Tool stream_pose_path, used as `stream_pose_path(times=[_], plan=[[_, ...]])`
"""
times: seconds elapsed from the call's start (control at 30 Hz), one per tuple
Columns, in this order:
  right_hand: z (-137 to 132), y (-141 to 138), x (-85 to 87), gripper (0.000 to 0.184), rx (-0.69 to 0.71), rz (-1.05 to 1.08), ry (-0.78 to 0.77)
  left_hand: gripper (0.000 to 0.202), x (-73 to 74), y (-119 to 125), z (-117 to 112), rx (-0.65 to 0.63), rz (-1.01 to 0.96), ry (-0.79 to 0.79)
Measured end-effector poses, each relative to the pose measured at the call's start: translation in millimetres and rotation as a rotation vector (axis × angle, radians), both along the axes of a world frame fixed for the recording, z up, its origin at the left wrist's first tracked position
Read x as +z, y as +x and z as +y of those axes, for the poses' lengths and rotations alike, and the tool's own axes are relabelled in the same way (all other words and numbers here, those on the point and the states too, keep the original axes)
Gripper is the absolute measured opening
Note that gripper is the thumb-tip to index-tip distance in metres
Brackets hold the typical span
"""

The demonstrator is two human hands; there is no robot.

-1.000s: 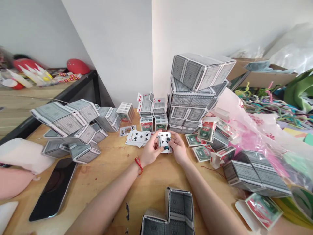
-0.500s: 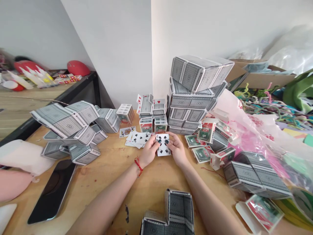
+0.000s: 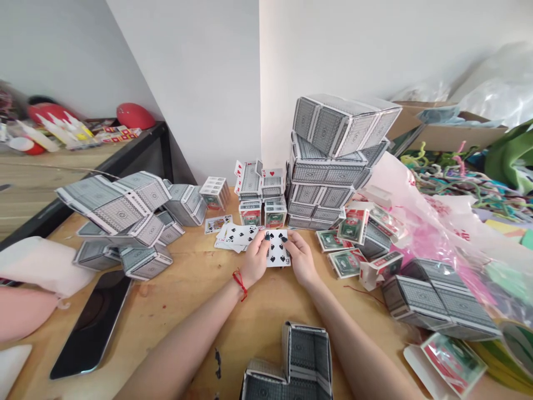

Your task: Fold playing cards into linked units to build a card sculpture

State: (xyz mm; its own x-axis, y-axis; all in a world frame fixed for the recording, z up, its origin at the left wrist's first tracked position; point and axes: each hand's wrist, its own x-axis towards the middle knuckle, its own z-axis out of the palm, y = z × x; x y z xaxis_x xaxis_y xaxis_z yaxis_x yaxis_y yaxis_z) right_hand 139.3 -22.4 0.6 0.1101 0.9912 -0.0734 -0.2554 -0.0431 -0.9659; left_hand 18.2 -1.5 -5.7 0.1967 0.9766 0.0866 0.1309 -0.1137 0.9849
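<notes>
A playing card, the six of spades (image 3: 277,253), is held face up between my two hands above the wooden table (image 3: 183,300). My left hand (image 3: 256,258) pinches its left edge, thumb on the face. On the opposite edge my right hand (image 3: 300,254) grips the card the same way. Fingers behind the card are hidden. Just left of it lie loose playing cards (image 3: 239,235), a five of spades on top, with a king (image 3: 218,224) farther left. Close to my forearms, at the front edge, stands an L-shaped block (image 3: 307,355) covered in grey card backs.
Stacked card-covered blocks (image 3: 322,166) rise behind my right hand. More such blocks (image 3: 125,208) lean together at left, near a phone (image 3: 94,322). Card boxes (image 3: 345,262) and pink plastic (image 3: 441,222) crowd the right. Card packs (image 3: 250,213) stand at the back.
Both hands keep hold of the six of spades, whose top edge now shows less tucked between the fingers. The view has shifted very slightly; the rest stays in place.
</notes>
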Motion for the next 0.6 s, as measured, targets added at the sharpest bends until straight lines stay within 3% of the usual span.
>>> stream_pose_path(times=[0.2,0.6], plan=[[-1.5,-2.1,-0.8,0.014,-0.048,-0.103,0.009,0.027,6.5,-0.7,0.2,-0.046,0.016,0.058],[0.3,0.5,-7.1,0.009,-0.078,-0.066,-0.021,0.021,7.7,1.6,-3.8,-0.034,0.003,0.0]])
